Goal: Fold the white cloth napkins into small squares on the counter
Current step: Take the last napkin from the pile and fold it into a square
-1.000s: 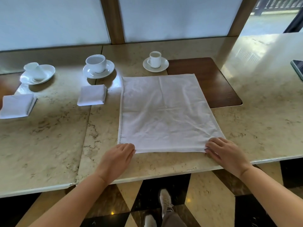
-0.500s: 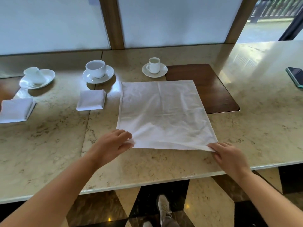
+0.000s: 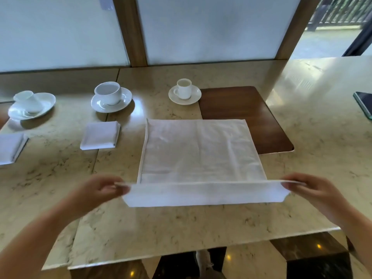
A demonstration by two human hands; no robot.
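Note:
A large white cloth napkin [image 3: 199,152] lies spread on the marble counter [image 3: 181,230] in front of me. Its near edge is lifted off the counter and hangs taut between my hands. My left hand [image 3: 100,190] pinches the near left corner. My right hand [image 3: 308,188] pinches the near right corner. A folded white napkin square [image 3: 100,135] lies to the left of the spread one, and another folded napkin [image 3: 11,148] sits at the far left edge of the view.
Three white cups on saucers stand along the back: one tipped over [image 3: 30,104] at the left, a wide one [image 3: 110,96], and a small one [image 3: 184,91]. A dark wooden inset [image 3: 241,109] lies under the napkin's far right corner. A phone [image 3: 364,104] rests at the right edge.
Both hands went from resting at the napkin's near corners to pinching them, and have raised the near edge off the counter. The view has moved closer to the counter.

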